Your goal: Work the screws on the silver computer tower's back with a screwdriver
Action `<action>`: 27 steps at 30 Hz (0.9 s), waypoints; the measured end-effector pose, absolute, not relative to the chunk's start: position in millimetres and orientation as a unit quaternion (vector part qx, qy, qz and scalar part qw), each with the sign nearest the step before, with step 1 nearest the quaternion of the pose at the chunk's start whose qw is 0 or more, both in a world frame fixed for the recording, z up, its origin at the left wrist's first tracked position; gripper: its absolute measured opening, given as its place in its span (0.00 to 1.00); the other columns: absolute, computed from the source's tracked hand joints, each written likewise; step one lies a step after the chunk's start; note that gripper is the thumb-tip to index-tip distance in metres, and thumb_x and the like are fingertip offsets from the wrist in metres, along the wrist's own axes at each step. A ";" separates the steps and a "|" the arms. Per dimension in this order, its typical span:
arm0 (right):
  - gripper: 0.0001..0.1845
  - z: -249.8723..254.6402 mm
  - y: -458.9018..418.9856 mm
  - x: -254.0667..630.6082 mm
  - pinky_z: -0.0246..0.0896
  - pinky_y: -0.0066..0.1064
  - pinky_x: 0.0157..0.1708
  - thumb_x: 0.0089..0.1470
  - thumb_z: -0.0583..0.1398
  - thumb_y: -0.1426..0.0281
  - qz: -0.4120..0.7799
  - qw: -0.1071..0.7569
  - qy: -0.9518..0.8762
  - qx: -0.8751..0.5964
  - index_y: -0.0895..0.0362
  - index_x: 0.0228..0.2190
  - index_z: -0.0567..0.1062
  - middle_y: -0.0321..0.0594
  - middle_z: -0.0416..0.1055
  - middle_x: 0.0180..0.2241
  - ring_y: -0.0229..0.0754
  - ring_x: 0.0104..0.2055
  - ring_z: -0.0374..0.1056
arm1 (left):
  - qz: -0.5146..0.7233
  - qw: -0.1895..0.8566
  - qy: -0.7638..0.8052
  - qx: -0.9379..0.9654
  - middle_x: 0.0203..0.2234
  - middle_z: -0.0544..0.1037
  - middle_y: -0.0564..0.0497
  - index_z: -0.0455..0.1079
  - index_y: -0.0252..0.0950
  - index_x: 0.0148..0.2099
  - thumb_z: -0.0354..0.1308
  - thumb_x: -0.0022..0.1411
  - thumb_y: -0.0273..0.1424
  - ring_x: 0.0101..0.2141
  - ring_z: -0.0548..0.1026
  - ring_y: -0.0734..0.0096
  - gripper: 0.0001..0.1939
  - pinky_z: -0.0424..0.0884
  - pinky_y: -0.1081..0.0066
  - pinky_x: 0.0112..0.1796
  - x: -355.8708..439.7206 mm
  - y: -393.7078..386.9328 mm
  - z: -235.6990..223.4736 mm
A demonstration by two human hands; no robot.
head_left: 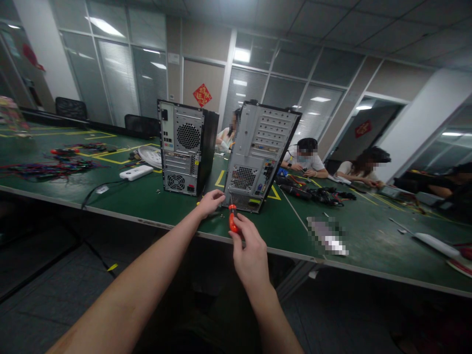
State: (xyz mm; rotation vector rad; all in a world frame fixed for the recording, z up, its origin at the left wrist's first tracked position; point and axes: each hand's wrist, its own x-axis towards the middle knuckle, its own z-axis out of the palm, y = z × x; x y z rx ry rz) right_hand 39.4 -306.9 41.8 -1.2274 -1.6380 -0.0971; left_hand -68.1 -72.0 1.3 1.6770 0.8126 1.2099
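Two computer cases [188, 147] stand rear-panels-out on the table [283, 231], presumably for access; right hand [251, 248] holds red screwdriver [232, 219] towards right case [254, 152], left hand [211, 203] just beside, grip unclear.

A panelled ceiling [350, 27] spans the room, and bright lights reflect in the framed glass partitions [147, 78], some backed by pale blinds [117, 66]. A red diamond decoration [202, 95] hangs on a beige panel [190, 73]. Black chairs [71, 108] stand behind the long green desk [125, 204], marked with yellow lines; dark grey flooring [40, 314] lies below.
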 end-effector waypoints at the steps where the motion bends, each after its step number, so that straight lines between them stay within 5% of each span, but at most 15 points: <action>1: 0.18 43.0 -307.7 39.7 0.68 0.44 0.59 0.66 0.54 0.77 -0.053 0.503 -0.696 -0.509 0.55 0.52 0.77 0.48 0.74 0.58 0.49 0.59 0.71 | 0.488 0.443 0.328 0.677 0.32 0.78 0.50 0.75 0.36 0.39 0.65 0.55 0.45 0.35 0.74 0.66 0.18 0.71 0.66 0.39 -68.1 -72.3 1.4; 6: 0.22 46.0 -309.5 39.9 0.71 0.48 0.53 0.66 0.52 0.78 -0.078 0.446 -0.728 -0.515 0.53 0.53 0.78 0.45 0.73 0.61 0.50 0.51 0.71 | 0.488 0.442 0.326 0.679 0.33 0.79 0.49 0.74 0.35 0.39 0.64 0.56 0.44 0.37 0.75 0.64 0.17 0.72 0.65 0.41 -68.6 -74.1 3.0; 12: 0.16 42.1 -307.4 37.8 0.68 0.44 0.60 0.64 0.57 0.76 -0.034 0.493 -0.694 -0.524 0.55 0.50 0.77 0.49 0.74 0.57 0.49 0.59 0.71 | 0.485 0.444 0.326 0.680 0.34 0.80 0.48 0.75 0.35 0.39 0.65 0.56 0.44 0.37 0.76 0.64 0.17 0.73 0.65 0.41 -69.8 -74.6 3.6; 18: 0.10 39.3 -305.2 36.5 0.76 0.35 0.45 0.62 0.62 0.71 0.015 0.546 -0.647 -0.532 0.56 0.46 0.77 0.50 0.75 0.52 0.47 0.49 0.76 | 0.487 0.443 0.328 0.677 0.33 0.79 0.49 0.75 0.35 0.39 0.65 0.55 0.46 0.36 0.75 0.65 0.18 0.72 0.66 0.40 -68.4 -73.4 2.0; 23: 0.17 41.2 -306.4 39.6 0.69 0.42 0.59 0.65 0.56 0.77 -0.033 0.510 -0.687 -0.517 0.55 0.51 0.77 0.49 0.74 0.57 0.49 0.59 0.71 | 0.489 0.446 0.326 0.675 0.33 0.79 0.49 0.74 0.36 0.39 0.65 0.55 0.46 0.37 0.75 0.64 0.18 0.72 0.65 0.41 -68.0 -73.5 2.3; 27: 0.22 41.5 -307.3 41.6 0.69 0.46 0.57 0.66 0.52 0.79 -0.071 0.448 -0.728 -0.513 0.55 0.54 0.77 0.48 0.72 0.60 0.50 0.56 0.72 | 0.486 0.447 0.324 0.677 0.34 0.79 0.49 0.74 0.35 0.38 0.65 0.55 0.44 0.37 0.75 0.64 0.17 0.72 0.64 0.42 -69.0 -74.4 3.5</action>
